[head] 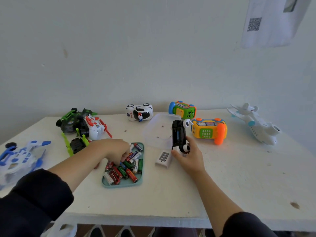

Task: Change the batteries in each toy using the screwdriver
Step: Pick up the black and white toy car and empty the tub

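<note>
White tabletop (222,185) against a pale wall carries a teal tray (109,184) heaped with AA batteries (127,168) in red, green and white. The left hand (118,151) reaches into the tray, fingers curled down among the batteries; whether it pinches one cannot be told. The right hand (187,157) grips an upturned toy car (178,135), its battery bay open, with the white battery cover (163,158) lying just beside. A clear plastic lid (157,130) holding small screws sits behind.

Both hands forward: left (118,150) fingers curled down, right (188,156) gripping.
</note>
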